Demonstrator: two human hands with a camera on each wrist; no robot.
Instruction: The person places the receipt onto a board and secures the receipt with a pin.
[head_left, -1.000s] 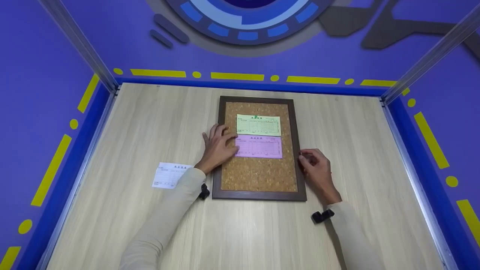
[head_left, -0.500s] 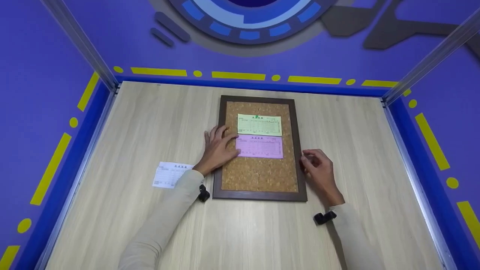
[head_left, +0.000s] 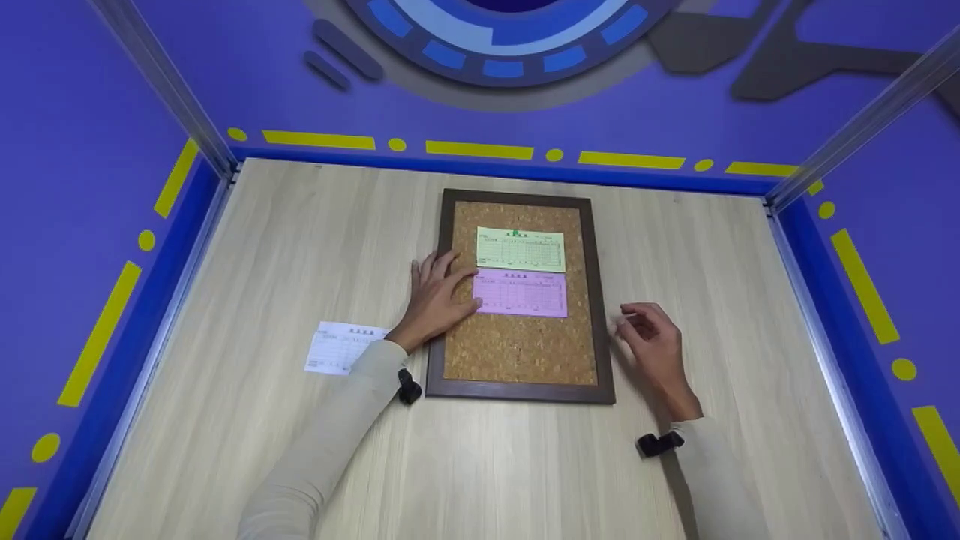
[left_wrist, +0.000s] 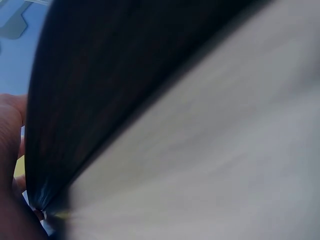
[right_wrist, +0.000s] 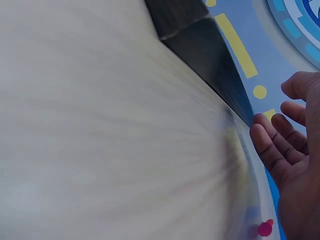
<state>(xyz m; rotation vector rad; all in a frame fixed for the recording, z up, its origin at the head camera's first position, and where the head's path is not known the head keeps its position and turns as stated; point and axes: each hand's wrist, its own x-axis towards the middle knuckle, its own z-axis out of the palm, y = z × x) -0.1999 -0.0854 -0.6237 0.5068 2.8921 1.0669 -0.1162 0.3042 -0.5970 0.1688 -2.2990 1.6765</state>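
Observation:
A dark-framed cork board (head_left: 517, 352) lies on the table, bearing a pale green printed slip (head_left: 520, 250) with a purple slip (head_left: 520, 294) just below it. At the green slip's top edge is a small green pin (head_left: 515, 232). My left hand (head_left: 437, 300) rests across the board's left side, thumb and forefinger touching the purple slip's left edge. Off the board's right side, my right hand (head_left: 655, 345) hovers with loosely bent fingers. In the right wrist view its fingers (right_wrist: 272, 150) hold nothing visible. A pink pushpin (right_wrist: 265, 229) shows low beside that hand.
A white printed slip (head_left: 341, 349) lies left of the board, partly hidden by the left sleeve (head_left: 330, 442). Blue walls stand behind and on both sides of the wooden table (head_left: 525, 472). A dark frame side (left_wrist: 110, 75) fills much of the left wrist view.
My right hand has moved right, away from the board's right edge. The left hand stays on the board by the purple slip. The view has shifted slightly.

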